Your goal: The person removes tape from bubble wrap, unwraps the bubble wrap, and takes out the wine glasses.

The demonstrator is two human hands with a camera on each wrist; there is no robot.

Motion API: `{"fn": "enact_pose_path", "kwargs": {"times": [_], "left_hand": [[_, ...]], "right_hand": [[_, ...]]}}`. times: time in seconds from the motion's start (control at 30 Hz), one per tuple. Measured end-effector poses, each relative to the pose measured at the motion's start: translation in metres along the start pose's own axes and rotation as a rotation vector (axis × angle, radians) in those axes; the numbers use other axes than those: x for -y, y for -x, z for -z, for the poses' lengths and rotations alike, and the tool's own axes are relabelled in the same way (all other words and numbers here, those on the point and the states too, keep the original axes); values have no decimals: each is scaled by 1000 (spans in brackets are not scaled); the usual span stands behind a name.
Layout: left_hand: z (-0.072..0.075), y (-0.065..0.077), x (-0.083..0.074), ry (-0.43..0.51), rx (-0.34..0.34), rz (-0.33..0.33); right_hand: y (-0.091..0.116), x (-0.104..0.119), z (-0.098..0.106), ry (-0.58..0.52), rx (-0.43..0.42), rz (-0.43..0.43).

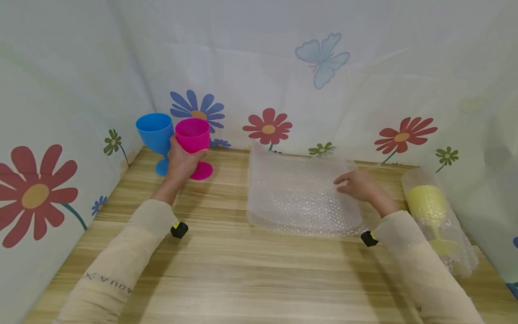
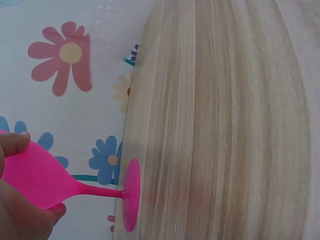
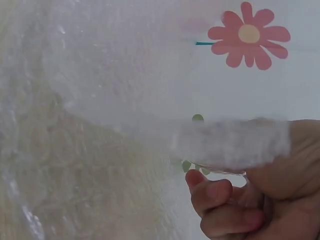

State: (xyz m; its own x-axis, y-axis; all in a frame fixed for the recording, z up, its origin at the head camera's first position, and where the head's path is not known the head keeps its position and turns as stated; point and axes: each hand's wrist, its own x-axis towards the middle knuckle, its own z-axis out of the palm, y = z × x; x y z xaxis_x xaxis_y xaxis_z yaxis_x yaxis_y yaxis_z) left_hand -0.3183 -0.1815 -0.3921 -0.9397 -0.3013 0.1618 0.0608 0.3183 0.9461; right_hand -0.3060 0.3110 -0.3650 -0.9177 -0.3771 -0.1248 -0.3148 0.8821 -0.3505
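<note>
My left hand grips the bowl of a pink goblet, thumb on one side and fingers on the other. The goblet stands upright, its round foot close over the table; in the left wrist view its stem and foot show plainly. Just left of it is a blue goblet, partly hidden behind the hand. Over the right part of a clear bubble wrap sheet, my right hand holds the edge. A strip of the wrap crosses the thumb in the right wrist view, with the fingers curled below.
On the right of the wooden table lies a yellow goblet inside bubble wrap, beside the right forearm. A white sheet with printed flowers walls in the table's back and sides.
</note>
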Motion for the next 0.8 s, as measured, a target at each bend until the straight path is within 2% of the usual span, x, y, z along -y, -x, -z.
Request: {"fn": "enact_pose_path", "kwargs": {"times": [0.23, 0.5, 0.8], "left_hand": [[1, 2, -1, 5, 6, -2], [0, 2, -3, 2, 9, -8], [2, 2, -2, -2, 11, -7]], "right_hand": [[2, 9, -3, 169, 27, -71], [5, 9, -16, 227, -9, -153], [7, 13, -25, 288, -37, -194]]}}
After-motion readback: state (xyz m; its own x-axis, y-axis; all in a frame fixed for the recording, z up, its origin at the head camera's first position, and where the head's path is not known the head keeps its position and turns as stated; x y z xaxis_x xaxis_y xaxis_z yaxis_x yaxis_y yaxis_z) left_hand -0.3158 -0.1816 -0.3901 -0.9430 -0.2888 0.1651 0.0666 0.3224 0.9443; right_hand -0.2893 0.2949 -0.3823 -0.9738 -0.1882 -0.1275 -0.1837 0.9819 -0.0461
